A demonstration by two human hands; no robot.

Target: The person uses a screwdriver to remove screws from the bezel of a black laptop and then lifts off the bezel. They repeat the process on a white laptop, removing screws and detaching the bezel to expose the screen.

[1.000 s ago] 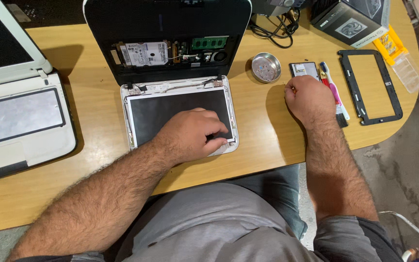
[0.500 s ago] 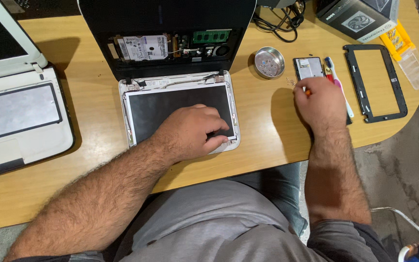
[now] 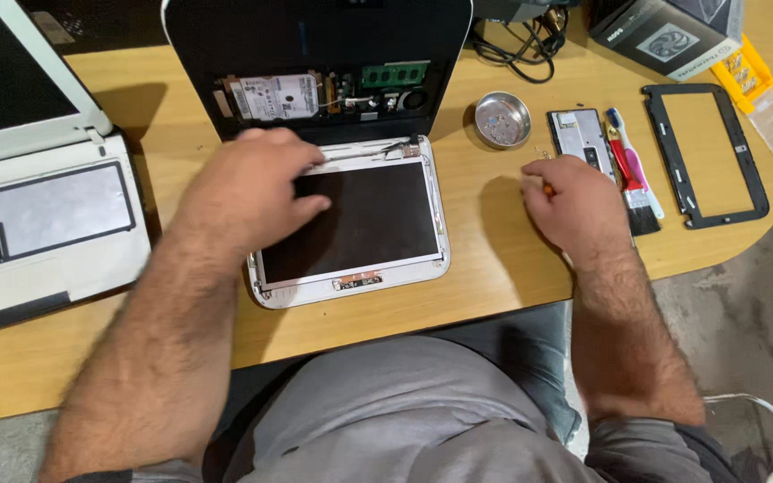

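Note:
A small white laptop lies opened out flat on the wooden table (image 3: 494, 259). Its base (image 3: 315, 89) is at the back with drive, memory and board exposed, and its dark screen panel (image 3: 378, 219) lies nearer to me. My left hand (image 3: 252, 192) rests palm down on the screen's upper left part, fingers reaching toward the hinge edge. My right hand (image 3: 583, 210) sits on the table right of the screen, closed into a fist around a small tool whose orange end (image 3: 547, 190) shows at the thumb.
A round metal dish (image 3: 503, 118), a small grey cover plate (image 3: 574, 134), a brush (image 3: 641, 192) and a black screen bezel (image 3: 709, 156) lie to the right. A second white laptop (image 3: 46, 215) sits left. Cables (image 3: 521, 36), a black box (image 3: 664, 36) and a yellow case (image 3: 762, 98) are at the back.
My left hand has slid from the screen's lower right corner up to its upper left part. My right hand has stayed closed beside the cover plate.

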